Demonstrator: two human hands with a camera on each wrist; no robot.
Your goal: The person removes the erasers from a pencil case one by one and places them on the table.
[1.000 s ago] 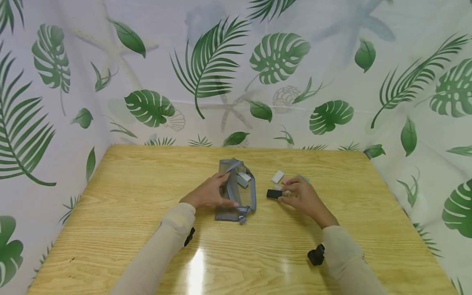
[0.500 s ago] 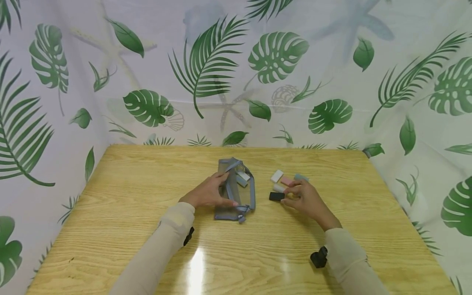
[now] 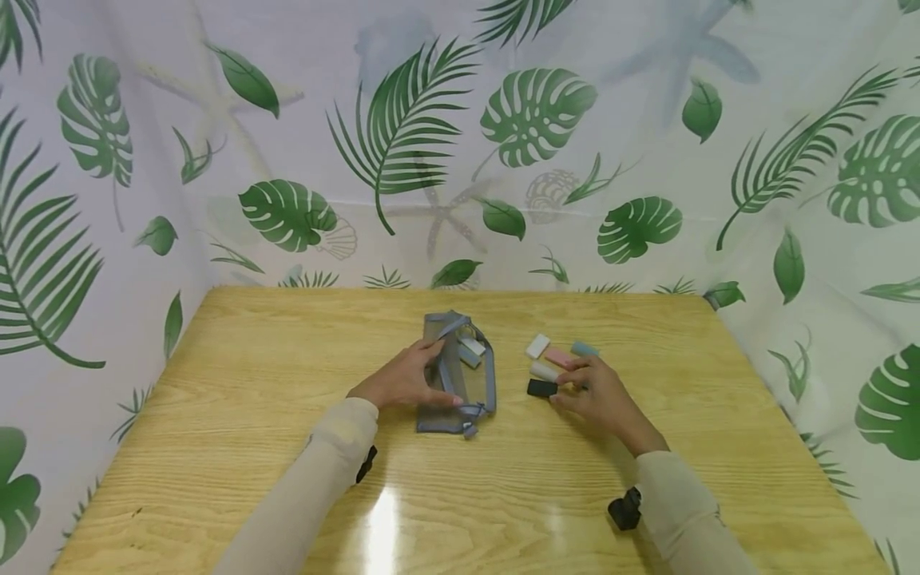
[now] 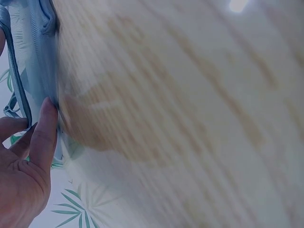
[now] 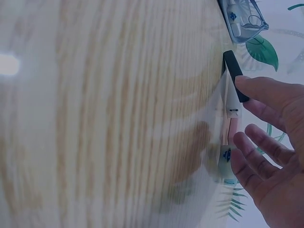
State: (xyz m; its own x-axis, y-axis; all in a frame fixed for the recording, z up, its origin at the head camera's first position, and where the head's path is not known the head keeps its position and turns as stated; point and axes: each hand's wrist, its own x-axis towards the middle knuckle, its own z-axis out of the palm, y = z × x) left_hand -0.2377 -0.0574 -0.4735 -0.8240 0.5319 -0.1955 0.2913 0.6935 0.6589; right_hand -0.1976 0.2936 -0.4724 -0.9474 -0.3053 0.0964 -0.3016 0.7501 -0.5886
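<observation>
A blue-grey mesh zip pouch (image 3: 434, 419) lies on the table with its mouth gaping to the right. My left hand (image 3: 406, 375) holds its edge, thumb and fingers spread apart along the opening; the left wrist view has the fingertips on the trim. Inside the pouch are a white block (image 3: 472, 345) and a blue block (image 3: 469, 357). My right hand (image 3: 600, 395) pinches a small black block (image 5: 232, 66) between thumb and index finger, its other fingers loosely bent. Just beyond lie two white blocks (image 3: 537, 346), a pink block (image 3: 557, 357) and a blue block (image 3: 585, 349), partly behind the fingers.
The wood-grain table (image 3: 287, 343) ends at a leaf-print cloth (image 3: 309, 136) hanging along its back and sides. A black wrist camera (image 3: 624, 509) sits under the right sleeve, and another (image 3: 366, 465) by the left sleeve.
My right hand has shifted slightly right and toward me with the black block. The pink and white blocks behind it show more. My left hand and the pouch stay put.
</observation>
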